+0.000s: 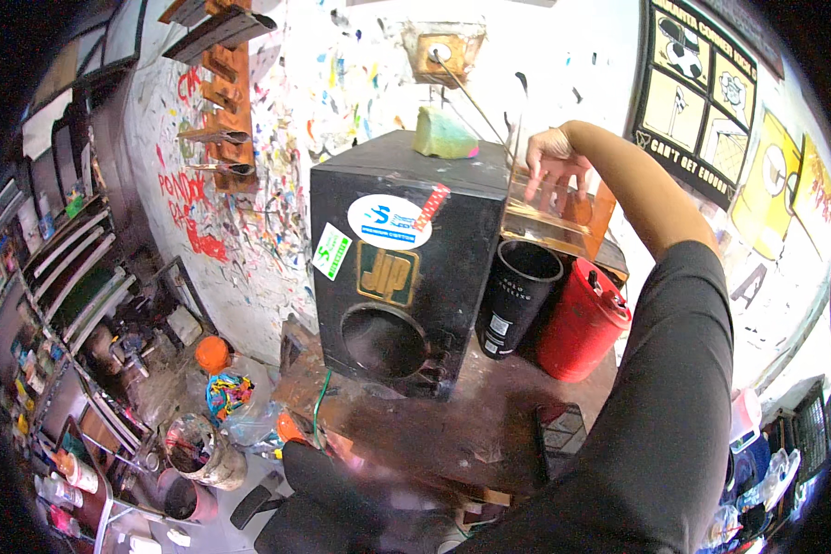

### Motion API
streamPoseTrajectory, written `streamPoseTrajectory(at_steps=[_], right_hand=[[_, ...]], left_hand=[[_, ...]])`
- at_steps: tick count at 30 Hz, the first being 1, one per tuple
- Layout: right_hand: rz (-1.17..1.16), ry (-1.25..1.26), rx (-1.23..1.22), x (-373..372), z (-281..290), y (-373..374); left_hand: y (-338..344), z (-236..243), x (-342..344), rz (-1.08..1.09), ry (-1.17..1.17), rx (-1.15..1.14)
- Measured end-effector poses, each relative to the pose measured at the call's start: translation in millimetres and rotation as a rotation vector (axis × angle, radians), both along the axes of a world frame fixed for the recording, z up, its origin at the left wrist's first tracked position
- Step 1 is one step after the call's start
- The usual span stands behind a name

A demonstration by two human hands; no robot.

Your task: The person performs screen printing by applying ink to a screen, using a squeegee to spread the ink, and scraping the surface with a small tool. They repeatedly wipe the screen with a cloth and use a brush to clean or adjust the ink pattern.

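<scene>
The right grip (558, 164), fingers loosely parted, hangs at the amber box (549, 227) below; cannot tell whether it holds anything.

The person is wearing a charcoal-black top, its right sleeve (656, 397) looking roomy and plain and ending near the elbow in a curving hem (692, 246). Soft creases are crossing the cloth, and greyer patches are showing where light is catching it. Beyond the hem, the forearm (644, 189) is showing bare and tapering toward an ungloved right hand (560, 159) with slender fingers (580, 179). More black clothing (323, 503) is appearing at the lower edge, its cut being hard to tell.
</scene>
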State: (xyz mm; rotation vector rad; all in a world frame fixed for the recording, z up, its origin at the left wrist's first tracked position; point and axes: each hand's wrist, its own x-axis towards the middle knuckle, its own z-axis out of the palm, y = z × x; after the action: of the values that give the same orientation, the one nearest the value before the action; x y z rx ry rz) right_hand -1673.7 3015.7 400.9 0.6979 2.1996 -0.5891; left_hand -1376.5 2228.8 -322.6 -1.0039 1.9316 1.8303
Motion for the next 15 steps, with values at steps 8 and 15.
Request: streamPoseTrajectory(at_steps=[8, 15], right_hand=[[0.034, 0.128, 0.037, -3, -6, 9], [0.074, 0.303, 0.118, 3, -15, 12]], left_hand=[[-26, 7, 28, 0.072, -0.123, -0.021], [39, 75, 38, 0.081, -0.149, 0.02]])
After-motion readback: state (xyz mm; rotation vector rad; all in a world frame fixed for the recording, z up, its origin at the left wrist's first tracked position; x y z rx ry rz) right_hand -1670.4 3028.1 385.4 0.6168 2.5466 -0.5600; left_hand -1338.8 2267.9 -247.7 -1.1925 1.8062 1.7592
